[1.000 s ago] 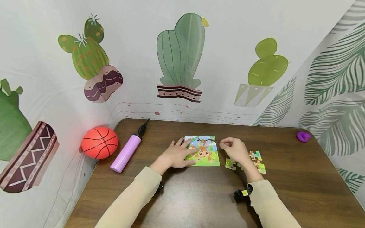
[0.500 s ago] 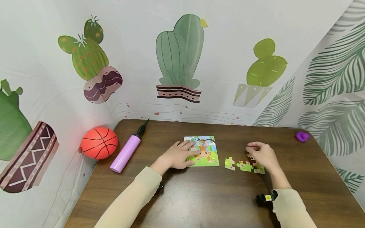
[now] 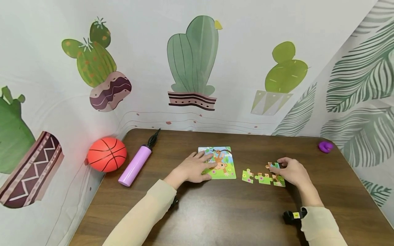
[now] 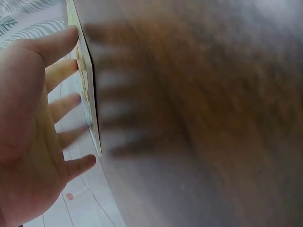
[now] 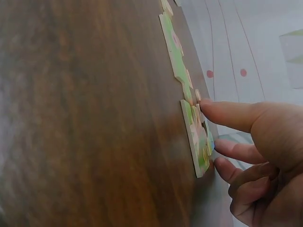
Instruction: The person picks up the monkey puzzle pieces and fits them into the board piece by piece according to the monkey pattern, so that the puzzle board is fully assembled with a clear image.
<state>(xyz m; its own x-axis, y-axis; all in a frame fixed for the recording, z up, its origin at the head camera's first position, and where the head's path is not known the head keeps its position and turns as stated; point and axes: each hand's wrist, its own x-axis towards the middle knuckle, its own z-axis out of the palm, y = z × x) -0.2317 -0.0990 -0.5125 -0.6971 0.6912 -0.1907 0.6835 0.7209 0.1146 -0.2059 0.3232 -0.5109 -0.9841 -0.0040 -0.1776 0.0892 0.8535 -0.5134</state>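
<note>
White backdrop printed with potted cacti, large leaf prints at its right, behind a brown wood-grain table. Working left to right on my head feed.

Far left: red-orange basketball, black seams, at the table's edge against the backdrop. Beside it, a lilac hand pump lies aslant, black nozzle pointing away from me.

Centre: left hand is flat and relaxed, fingers spread over the left part of a square monkey-picture board. My left wrist feed shows the board edge-on, thumb at its near edge.

Right of the board, puzzle pieces lie on the table: a green left piece on its own, then a middle piece up against a corner piece; whether those two interlock I can't tell.

Right hand pinches an upper piece between thumb and fingertips, just behind the corner piece. Black strap device on that wrist.

Far right: small rounded purple object near the table's back corner.
</note>
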